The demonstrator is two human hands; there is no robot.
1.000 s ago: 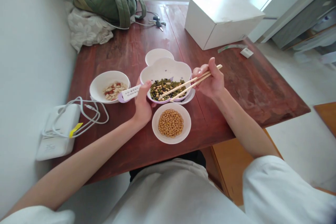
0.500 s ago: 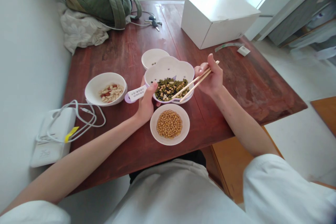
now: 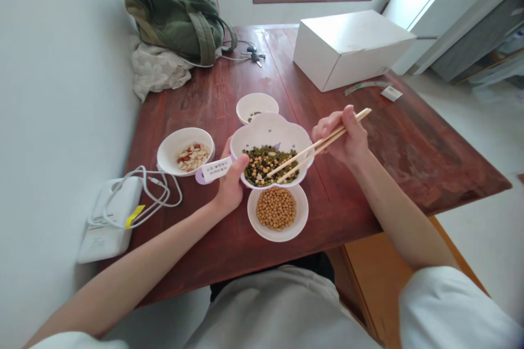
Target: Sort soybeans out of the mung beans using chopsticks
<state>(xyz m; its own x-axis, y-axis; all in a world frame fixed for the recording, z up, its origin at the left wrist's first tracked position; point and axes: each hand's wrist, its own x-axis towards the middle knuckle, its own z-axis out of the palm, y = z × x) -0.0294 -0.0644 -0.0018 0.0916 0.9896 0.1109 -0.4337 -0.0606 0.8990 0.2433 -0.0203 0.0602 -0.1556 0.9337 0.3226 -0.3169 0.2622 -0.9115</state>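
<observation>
My left hand (image 3: pixel 230 188) is closed on the rim and handle side of a white flower-shaped bowl (image 3: pixel 266 126) with a lilac edge, its thumb over the rim. A printed label covers part of the handle (image 3: pixel 216 169). Inside lies a mix of green, black and tan beans (image 3: pixel 266 162), with a few pale pieces. My right hand (image 3: pixel 346 133) grips a pair of wooden chopsticks (image 3: pixel 308 154); their tips are slightly apart among the beans. Just below the flower-shaped bowl, partly covered by it, a round white bowl (image 3: pixel 303 221) holds tan soybeans (image 3: pixel 275 210).
At left a white bowl (image 3: pixel 167 143) contains peanuts (image 3: pixel 193 158). Behind, another white bowl (image 3: pixel 257 102) has some green beans. A white power bank (image 3: pixel 108 229) with a cable, a green bag (image 3: pixel 172 16), keys (image 3: pixel 254 55) and a white box (image 3: pixel 347 46) are on the table (image 3: pixel 442 163).
My view has tilted up, so everything appears lower and further right. The flower-shaped bowl has come slightly toward me, over the soybean bowl's rim. The chopstick tips have shifted left within the beans.
</observation>
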